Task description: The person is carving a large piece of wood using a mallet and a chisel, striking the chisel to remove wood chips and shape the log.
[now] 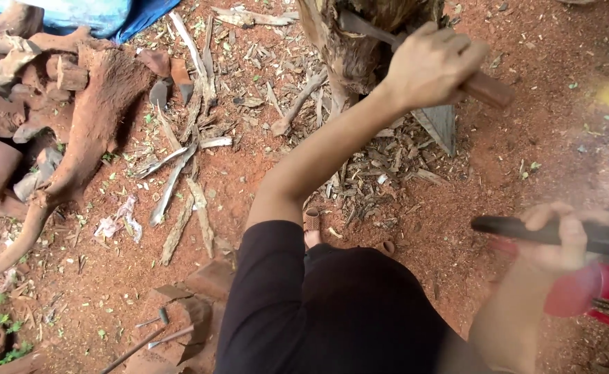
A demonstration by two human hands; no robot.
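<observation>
step: chiselling | left hand (432,66) at 1 o'clock, grip closed on brown wooden-handled flat steel chisel (486,88), edge on gnarled brown tree stump (360,41) at 12 | right hand (559,239) at 3, grip closed on blurred black mallet handle (547,232) | I'd brace the chisel steady, strike squarely (fingers clear) | count: chisel 1, mallet 1, stump 1

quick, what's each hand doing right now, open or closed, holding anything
Left hand: closed around a wooden handle.
Right hand: closed around a dark bar.
</observation>
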